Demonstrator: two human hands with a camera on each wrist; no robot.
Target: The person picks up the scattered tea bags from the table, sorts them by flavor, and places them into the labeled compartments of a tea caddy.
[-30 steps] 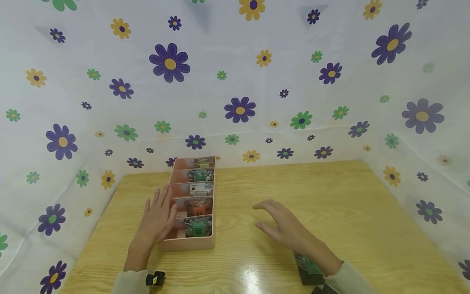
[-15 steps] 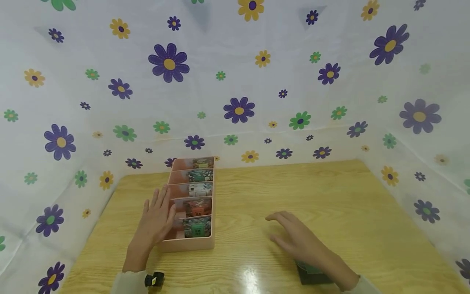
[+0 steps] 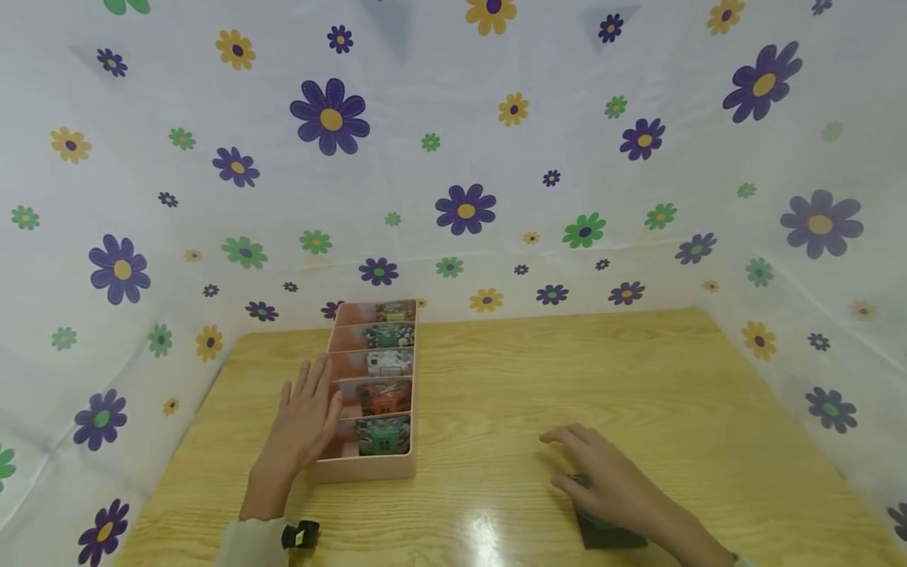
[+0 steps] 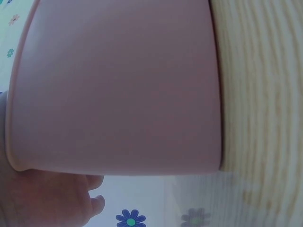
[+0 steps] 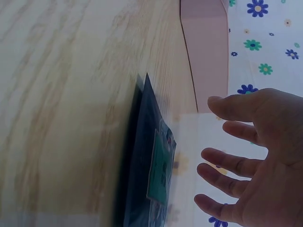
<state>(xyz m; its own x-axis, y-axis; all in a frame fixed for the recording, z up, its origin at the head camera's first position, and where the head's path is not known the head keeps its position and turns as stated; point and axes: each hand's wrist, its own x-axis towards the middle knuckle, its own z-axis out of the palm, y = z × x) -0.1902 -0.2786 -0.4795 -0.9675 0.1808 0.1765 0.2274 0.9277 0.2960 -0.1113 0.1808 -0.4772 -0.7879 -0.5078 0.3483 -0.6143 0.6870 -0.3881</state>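
A long pink divided box (image 3: 364, 470) stands on the left of the table, its row of compartments holding several printed packets, among them a green one (image 3: 384, 435) and a red one (image 3: 385, 398). My left hand (image 3: 299, 417) rests along the box's left side, fingers straight, thumb by the rim. The left wrist view is mostly filled by the box's pink wall (image 4: 118, 85). Over a dark packet with a green label (image 5: 160, 170) hovers my right hand (image 3: 609, 480), its fingers spread and loosely bent. It holds nothing; in the head view it partly hides that packet.
A wood-grain table (image 3: 510, 378) carries everything. White flower-printed cloth (image 3: 397, 181) walls it in at the back and both sides, and the box's far end stands close to the back cloth. A small black device (image 3: 301, 535) is at the left wrist.
My right hand has drawn back to the right and toward me, from beside the box to over the dark packet. The left hand and the box have kept their places.
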